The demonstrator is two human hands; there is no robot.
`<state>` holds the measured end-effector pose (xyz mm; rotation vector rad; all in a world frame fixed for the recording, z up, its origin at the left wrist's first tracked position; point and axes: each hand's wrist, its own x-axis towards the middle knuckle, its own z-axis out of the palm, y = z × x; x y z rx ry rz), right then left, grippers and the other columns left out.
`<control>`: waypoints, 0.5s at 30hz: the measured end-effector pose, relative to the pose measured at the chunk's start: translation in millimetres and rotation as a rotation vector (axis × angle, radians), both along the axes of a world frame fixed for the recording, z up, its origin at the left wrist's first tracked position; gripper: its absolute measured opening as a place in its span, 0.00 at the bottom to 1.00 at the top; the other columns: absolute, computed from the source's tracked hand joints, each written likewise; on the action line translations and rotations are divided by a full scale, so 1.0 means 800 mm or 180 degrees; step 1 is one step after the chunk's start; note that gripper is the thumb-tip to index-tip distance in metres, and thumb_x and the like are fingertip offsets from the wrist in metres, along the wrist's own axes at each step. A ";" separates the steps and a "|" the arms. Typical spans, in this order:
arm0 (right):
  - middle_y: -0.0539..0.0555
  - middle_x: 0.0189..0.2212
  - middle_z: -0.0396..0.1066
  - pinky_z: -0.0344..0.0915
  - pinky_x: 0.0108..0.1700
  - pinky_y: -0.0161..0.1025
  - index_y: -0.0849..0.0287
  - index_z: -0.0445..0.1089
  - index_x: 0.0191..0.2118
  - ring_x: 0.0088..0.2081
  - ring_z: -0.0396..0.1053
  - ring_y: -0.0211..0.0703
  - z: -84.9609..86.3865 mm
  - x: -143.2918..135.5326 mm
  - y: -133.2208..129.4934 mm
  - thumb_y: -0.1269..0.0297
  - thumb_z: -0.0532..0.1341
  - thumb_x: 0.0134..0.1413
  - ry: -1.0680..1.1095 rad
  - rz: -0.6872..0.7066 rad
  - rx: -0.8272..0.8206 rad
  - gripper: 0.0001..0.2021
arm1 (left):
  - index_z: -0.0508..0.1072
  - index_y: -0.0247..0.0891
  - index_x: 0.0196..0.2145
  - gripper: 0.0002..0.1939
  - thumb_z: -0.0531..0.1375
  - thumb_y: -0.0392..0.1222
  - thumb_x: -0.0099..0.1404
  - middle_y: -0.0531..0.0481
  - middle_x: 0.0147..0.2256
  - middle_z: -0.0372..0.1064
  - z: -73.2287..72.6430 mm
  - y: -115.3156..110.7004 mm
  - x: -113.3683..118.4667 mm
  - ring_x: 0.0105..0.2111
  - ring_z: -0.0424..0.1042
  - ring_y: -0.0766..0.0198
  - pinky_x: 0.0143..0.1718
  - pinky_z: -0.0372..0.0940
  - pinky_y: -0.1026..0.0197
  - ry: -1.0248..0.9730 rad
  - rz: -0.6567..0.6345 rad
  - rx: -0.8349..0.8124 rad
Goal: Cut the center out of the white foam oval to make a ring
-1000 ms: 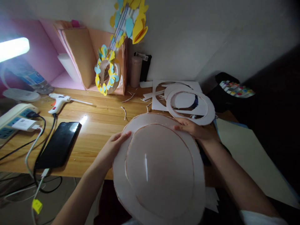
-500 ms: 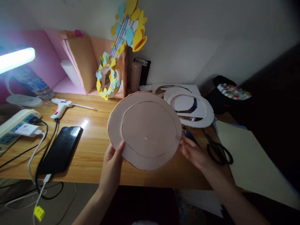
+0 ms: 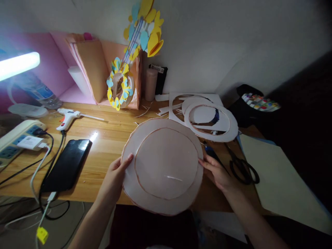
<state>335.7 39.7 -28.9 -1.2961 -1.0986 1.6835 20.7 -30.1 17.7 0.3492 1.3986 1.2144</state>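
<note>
Since the preceding frame, the round board [image 3: 166, 162] has been brought lower in view, toward the near edge of the table [image 3: 103, 145], with both hands carried along; no shift is noted among the tools and cut pieces. As to progress, the board's outer rim is judged to be already cut, and an inner rounded outline with brownish edging is seen on its face. Whether this outline is a separate layer fixed on top cannot be told. A flat ring [image 3: 233, 124], already opened at its centre, is left lying apart from the board, partly over a holed sheet [image 3: 217, 99]; by that, no joining of ring and board has been done. Further work cannot be established from what is shown. The glue gun [image 3: 68, 117] and the scissors [image 3: 238, 160] are left unheld on the table. The board is held face up between the hands, in front of the person. Its left rim is pinched by the left hand [image 3: 115, 174], the thumb being laid on the face and the other fingers hidden behind. Its right rim is gripped by the fingertips of the right hand [image 3: 215, 171]; the placing of those beneath is not fully shown.
</note>
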 end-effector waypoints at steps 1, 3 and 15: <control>0.56 0.44 0.75 0.67 0.49 0.48 0.53 0.74 0.43 0.46 0.72 0.53 0.001 -0.003 0.001 0.52 0.68 0.43 0.0009 -0.0012 0.0004 0.20 | 0.77 0.33 0.28 0.22 0.72 0.54 0.42 0.49 0.21 0.72 -0.003 -0.001 0.001 0.20 0.68 0.66 0.19 0.61 0.68 -0.0013 0.0031 0.0019; 0.56 0.43 0.76 0.68 0.47 0.47 0.53 0.74 0.43 0.46 0.72 0.53 0.002 -0.009 0.004 0.51 0.69 0.41 0.0054 -0.0033 -0.0003 0.21 | 0.77 0.32 0.27 0.22 0.71 0.54 0.42 0.48 0.22 0.73 -0.008 -0.004 0.004 0.20 0.68 0.66 0.19 0.62 0.68 -0.0070 0.0051 0.0064; 0.51 0.38 0.78 0.69 0.45 0.46 0.50 0.76 0.36 0.44 0.74 0.53 0.008 -0.020 0.023 0.53 0.71 0.36 0.0052 -0.0767 0.0053 0.17 | 0.80 0.35 0.32 0.21 0.71 0.54 0.45 0.46 0.27 0.77 -0.015 -0.018 0.009 0.27 0.73 0.62 0.27 0.66 0.67 -0.0521 -0.0368 0.0113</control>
